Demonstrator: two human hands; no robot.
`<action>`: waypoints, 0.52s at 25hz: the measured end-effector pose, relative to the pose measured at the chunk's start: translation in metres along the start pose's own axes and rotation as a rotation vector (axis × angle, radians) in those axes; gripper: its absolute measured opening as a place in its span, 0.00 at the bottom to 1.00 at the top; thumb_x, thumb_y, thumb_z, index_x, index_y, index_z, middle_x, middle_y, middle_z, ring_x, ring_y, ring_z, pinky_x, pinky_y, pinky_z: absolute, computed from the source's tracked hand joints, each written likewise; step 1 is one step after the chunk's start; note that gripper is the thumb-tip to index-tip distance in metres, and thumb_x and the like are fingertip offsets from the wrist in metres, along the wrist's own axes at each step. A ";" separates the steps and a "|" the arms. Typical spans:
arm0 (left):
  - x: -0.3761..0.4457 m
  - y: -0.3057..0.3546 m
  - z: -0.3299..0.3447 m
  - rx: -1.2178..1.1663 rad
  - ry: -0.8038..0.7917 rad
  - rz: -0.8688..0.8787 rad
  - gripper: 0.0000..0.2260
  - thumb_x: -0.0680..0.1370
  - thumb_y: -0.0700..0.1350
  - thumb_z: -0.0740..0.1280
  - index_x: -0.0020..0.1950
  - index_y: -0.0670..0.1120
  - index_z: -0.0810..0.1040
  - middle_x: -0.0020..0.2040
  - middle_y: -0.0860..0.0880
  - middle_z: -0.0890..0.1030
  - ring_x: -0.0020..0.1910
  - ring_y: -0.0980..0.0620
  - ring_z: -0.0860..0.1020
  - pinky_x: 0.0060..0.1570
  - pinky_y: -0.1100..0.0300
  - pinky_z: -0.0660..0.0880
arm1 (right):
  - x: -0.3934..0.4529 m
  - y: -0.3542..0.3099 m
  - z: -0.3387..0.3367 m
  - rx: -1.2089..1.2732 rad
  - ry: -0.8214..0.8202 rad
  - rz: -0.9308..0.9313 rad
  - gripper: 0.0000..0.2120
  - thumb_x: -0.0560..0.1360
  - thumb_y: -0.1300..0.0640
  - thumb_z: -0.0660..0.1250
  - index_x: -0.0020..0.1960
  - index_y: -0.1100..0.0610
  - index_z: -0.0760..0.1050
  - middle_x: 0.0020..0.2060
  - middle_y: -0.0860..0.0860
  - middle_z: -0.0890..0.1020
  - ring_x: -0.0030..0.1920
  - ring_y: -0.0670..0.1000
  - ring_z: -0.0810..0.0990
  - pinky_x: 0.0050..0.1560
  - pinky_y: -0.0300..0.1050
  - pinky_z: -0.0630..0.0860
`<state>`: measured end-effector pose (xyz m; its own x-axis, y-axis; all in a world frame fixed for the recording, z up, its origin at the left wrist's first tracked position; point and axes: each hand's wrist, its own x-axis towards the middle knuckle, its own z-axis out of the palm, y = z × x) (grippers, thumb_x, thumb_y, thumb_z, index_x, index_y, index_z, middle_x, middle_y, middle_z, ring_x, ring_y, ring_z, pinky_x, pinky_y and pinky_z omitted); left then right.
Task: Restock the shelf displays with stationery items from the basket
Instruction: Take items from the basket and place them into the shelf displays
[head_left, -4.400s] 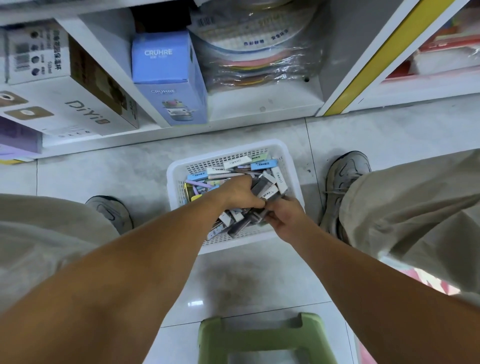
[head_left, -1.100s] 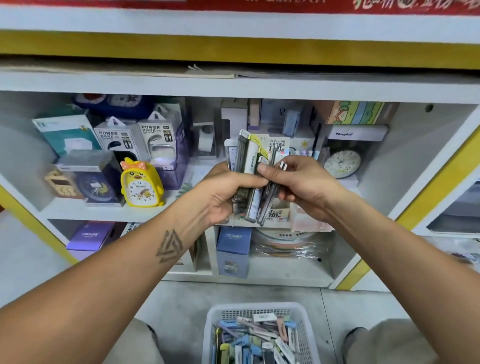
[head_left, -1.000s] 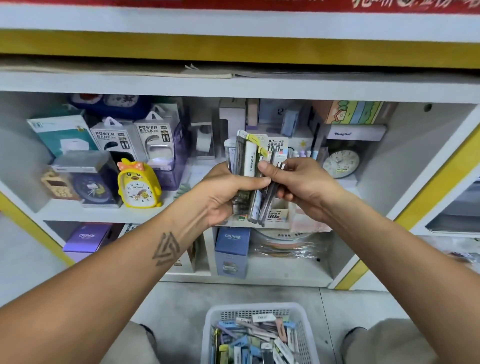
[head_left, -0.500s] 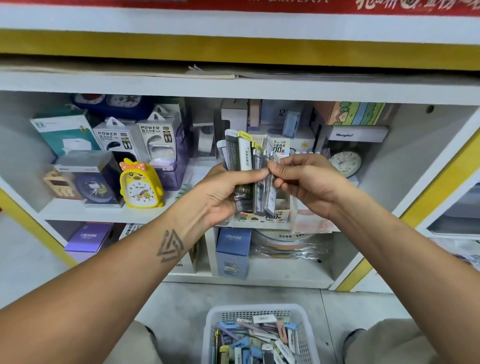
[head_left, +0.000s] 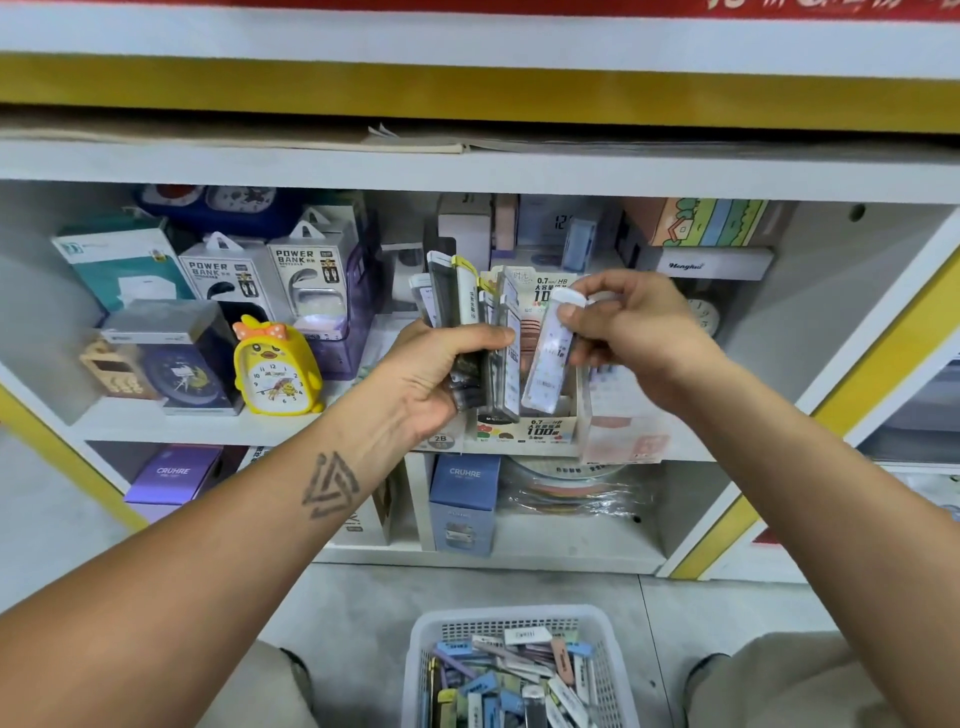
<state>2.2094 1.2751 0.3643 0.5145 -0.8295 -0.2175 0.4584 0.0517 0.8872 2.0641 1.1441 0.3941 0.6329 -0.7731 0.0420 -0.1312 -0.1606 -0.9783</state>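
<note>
One lead case is pinched in the right hand, just above the display box on the shelf; the left hand grips a fanned bundle; loosening could spill cases toward the basket.

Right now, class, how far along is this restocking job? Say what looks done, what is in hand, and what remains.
Done: a batch is out of the basket and up at the shelf. In hand: the left hand grips a bundle of lead cases, and the right hand pinches one white case apart from it, above the display box. Left: that bundle, plus the many cases lying in the basket.
</note>
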 end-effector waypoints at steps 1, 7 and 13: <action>0.002 0.002 -0.002 0.010 0.021 0.005 0.09 0.64 0.30 0.76 0.40 0.41 0.86 0.42 0.39 0.86 0.40 0.42 0.85 0.39 0.46 0.81 | 0.004 -0.001 -0.005 -0.109 0.040 -0.058 0.06 0.76 0.65 0.72 0.51 0.60 0.77 0.31 0.61 0.83 0.25 0.52 0.80 0.26 0.42 0.74; 0.002 0.009 -0.006 0.034 0.052 0.013 0.11 0.65 0.31 0.76 0.46 0.40 0.84 0.38 0.42 0.85 0.35 0.45 0.84 0.36 0.48 0.80 | 0.018 0.014 -0.009 -0.616 0.123 -0.301 0.02 0.77 0.55 0.72 0.50 0.50 0.80 0.40 0.49 0.84 0.40 0.48 0.83 0.42 0.41 0.76; 0.003 0.011 -0.010 0.041 0.050 0.016 0.10 0.67 0.30 0.75 0.45 0.40 0.83 0.38 0.42 0.85 0.34 0.46 0.84 0.34 0.50 0.80 | 0.027 0.027 -0.009 -0.864 0.157 -0.471 0.09 0.77 0.60 0.72 0.57 0.57 0.81 0.46 0.55 0.84 0.48 0.57 0.82 0.50 0.49 0.78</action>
<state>2.2227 1.2790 0.3691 0.5572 -0.8000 -0.2224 0.4206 0.0410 0.9063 2.0713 1.1136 0.3707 0.6632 -0.5783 0.4751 -0.4426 -0.8150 -0.3741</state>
